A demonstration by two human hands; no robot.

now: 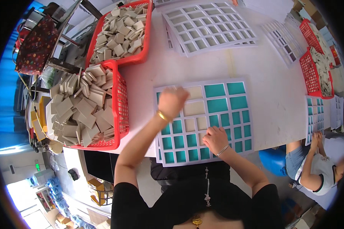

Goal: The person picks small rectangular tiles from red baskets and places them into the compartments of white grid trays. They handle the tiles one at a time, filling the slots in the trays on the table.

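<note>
White grid frame flat on desk, long axis left-right, larger windows facing away from person. Left hand blurred over it, right hand touching; can't tell whether fingers clamp anything.

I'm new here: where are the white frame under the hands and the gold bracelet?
White frame (204,99), head view: a crossbar junction between openings.
Gold bracelet (163,116), head view: the middle of its band.

White frame, teal cells, red baskets
</note>
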